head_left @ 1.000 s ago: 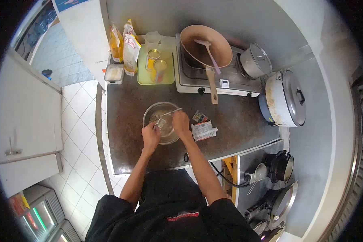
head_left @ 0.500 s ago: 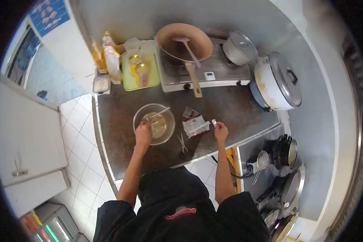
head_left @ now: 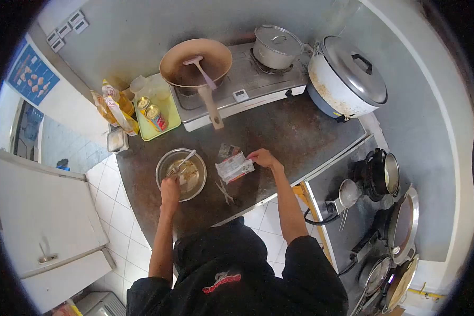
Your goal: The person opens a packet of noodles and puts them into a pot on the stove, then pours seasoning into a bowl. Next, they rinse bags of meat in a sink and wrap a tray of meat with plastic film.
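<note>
My left hand [head_left: 170,190] is at the near-left rim of a clear bowl [head_left: 203,185], fingers closed; what they pinch is hidden. Inside the bowl is a pale, wet mixture [head_left: 187,178], and a spoon [head_left: 186,161] leans on its far rim. My right hand [head_left: 264,158] has its thumb and fingers pinched at the right edge of a torn white packet [head_left: 234,168]. Whether it grips the packet or a small scrap, I cannot make out. A dark, flat sachet [head_left: 228,150] lies behind the packet. Scissors [head_left: 224,191] lie in front of it.
Behind are a wok [head_left: 172,62] with a spatula and a lidded pot [head_left: 279,47] on the stove [head_left: 192,122]. A large lidded pot [head_left: 329,87] stands right. A green tray [head_left: 169,129] holds cans [head_left: 154,114]. Pans [head_left: 404,226] and a strainer [head_left: 348,193] are at lower right.
My right hand, which held a small shiny scrap apart from the packet, has moved left to the packet's edge. My left hand stays at the bowl. The camera view has turned.
</note>
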